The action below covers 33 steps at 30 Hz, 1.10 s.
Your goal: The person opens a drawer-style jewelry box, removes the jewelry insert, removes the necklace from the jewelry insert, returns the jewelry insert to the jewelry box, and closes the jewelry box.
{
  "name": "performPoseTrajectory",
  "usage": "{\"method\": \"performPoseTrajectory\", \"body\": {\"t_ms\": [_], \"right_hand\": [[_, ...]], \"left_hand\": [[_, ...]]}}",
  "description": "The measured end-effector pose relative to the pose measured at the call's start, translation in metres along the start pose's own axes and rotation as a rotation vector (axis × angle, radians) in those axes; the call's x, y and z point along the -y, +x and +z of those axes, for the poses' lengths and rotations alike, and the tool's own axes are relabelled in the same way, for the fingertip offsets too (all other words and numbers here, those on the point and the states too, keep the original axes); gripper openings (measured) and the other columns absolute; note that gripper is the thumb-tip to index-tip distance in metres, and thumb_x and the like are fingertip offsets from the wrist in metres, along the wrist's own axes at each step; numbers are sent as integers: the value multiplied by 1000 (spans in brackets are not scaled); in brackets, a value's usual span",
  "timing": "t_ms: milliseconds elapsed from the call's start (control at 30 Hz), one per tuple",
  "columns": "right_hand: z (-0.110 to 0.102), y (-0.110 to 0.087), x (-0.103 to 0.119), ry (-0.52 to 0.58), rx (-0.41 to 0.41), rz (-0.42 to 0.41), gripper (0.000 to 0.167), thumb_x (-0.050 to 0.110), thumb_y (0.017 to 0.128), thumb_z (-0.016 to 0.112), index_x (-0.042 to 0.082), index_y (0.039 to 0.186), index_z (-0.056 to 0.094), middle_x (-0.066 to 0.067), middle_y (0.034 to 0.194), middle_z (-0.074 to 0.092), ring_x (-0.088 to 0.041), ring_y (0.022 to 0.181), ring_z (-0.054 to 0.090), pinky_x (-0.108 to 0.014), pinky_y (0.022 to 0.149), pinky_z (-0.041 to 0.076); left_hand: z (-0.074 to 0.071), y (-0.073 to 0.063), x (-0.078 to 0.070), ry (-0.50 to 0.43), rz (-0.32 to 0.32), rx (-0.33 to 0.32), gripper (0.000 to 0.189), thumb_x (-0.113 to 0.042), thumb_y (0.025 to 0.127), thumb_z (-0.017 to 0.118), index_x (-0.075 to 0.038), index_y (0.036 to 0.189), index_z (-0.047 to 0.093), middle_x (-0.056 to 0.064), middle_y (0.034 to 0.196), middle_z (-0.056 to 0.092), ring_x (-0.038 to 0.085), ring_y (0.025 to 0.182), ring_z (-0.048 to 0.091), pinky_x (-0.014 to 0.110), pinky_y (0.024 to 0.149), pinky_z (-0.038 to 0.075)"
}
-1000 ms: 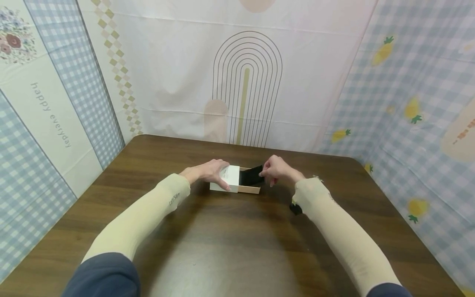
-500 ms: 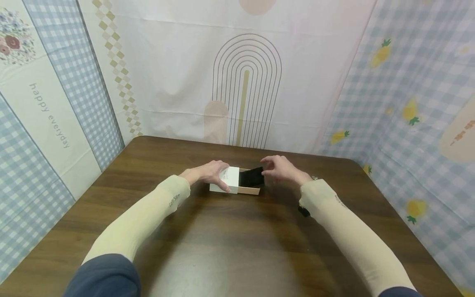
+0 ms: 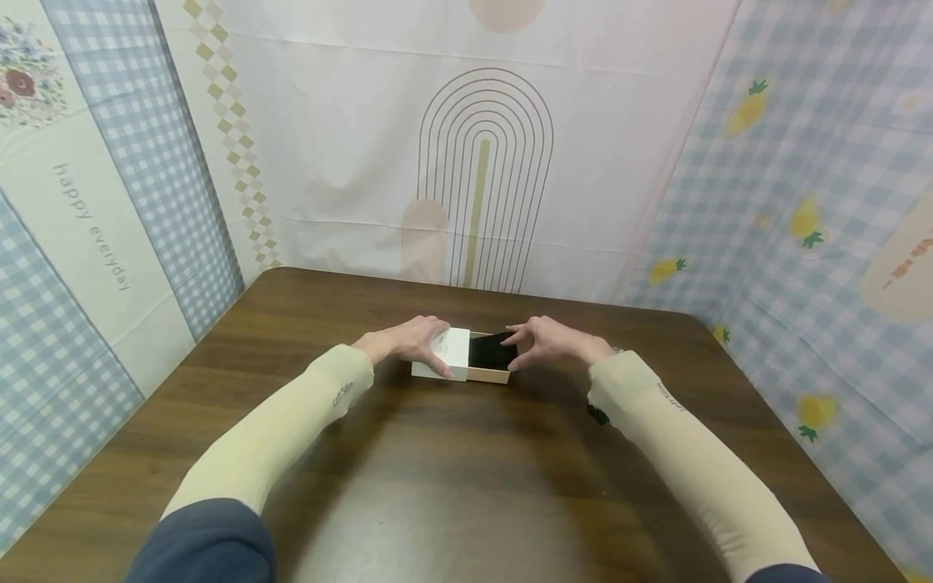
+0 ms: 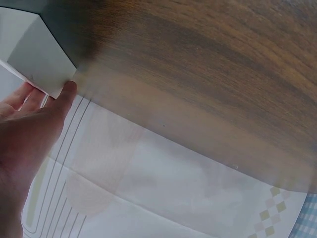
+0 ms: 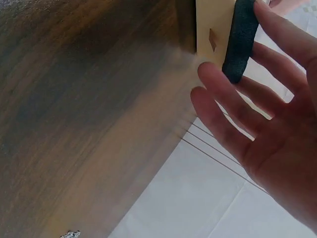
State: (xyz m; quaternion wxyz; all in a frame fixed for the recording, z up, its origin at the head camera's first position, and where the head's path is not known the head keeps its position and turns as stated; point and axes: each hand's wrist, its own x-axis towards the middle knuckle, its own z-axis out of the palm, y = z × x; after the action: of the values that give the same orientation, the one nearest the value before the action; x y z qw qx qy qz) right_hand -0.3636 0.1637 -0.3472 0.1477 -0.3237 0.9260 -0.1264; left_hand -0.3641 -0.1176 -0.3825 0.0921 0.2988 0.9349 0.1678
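A white slide-out box (image 3: 456, 346) lies on the table, its tan inner tray (image 3: 488, 376) drawn out to the right. Dark, soft-looking fabric (image 3: 490, 351) fills the visible part of the tray and rises above its edge at the right end. My left hand (image 3: 411, 339) grips the white sleeve, thumb on the near side and fingers at the far side. At the tray's right end, my right hand (image 3: 551, 339) has thumb and fingers spread over the fabric. In the right wrist view, the thumb touches the dark fabric (image 5: 241, 42), beside the tray end with its diamond-shaped cutout.
The brown wooden table (image 3: 452, 470) extends around the box on all sides. A white patterned cloth (image 3: 342, 146) hangs behind its far edge. Blue checked cloth (image 3: 838, 243) hangs along the right side, and more along the left.
My right hand has let go of the fabric, drawn back slightly, then come down with fingers spread over the tray's right end. The fabric lies lower. My left hand stays on the sleeve.
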Motion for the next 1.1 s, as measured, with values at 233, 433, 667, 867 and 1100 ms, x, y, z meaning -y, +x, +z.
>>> {"method": "performPoseTrajectory", "body": {"t_ms": [233, 433, 667, 867, 1100], "right_hand": [[0, 1, -1, 57, 3, -23, 36, 27, 84, 74, 10, 115, 70, -17, 148, 43, -27, 106, 67, -23, 69, 46], [1, 4, 2, 61, -16, -27, 38, 25, 84, 74, 9, 117, 69, -18, 144, 47, -27, 98, 70, -21, 67, 47], [3, 8, 6, 15, -37, -25, 39, 26, 83, 75, 9, 117, 69, -16, 140, 52, -33, 124, 56, -32, 91, 52], [5, 9, 8, 5, -38, -30, 39, 24, 82, 76, 7, 116, 69, -17, 139, 53, -32, 120, 59, -30, 86, 53], [7, 11, 11, 3, -46, -14, 39, 23, 82, 76, 7, 117, 69, -16, 139, 53, -33, 125, 56, -36, 95, 52]], "left_hand": [[0, 1, -1, -2, -3, 2, 91, -46, 70, 82, -2, 139, 43, 14, 132, 53, 25, 115, 48, 36, 98, 44], [0, 0, -1, 12, 8, -8, 89, -47, 69, 82, -1, 136, 46, 14, 126, 56, 25, 111, 50, 36, 95, 46], [1, 0, 0, 15, 11, -14, 87, -47, 68, 82, -2, 134, 48, 14, 123, 57, 25, 110, 51, 35, 94, 47], [2, -1, 0, 9, 7, -14, 84, -47, 68, 83, -3, 132, 49, 12, 120, 57, 24, 107, 50, 33, 90, 45], [1, 0, -1, 8, 15, -17, 86, -46, 69, 82, -1, 134, 48, 15, 124, 56, 25, 109, 51, 35, 93, 47]]}}
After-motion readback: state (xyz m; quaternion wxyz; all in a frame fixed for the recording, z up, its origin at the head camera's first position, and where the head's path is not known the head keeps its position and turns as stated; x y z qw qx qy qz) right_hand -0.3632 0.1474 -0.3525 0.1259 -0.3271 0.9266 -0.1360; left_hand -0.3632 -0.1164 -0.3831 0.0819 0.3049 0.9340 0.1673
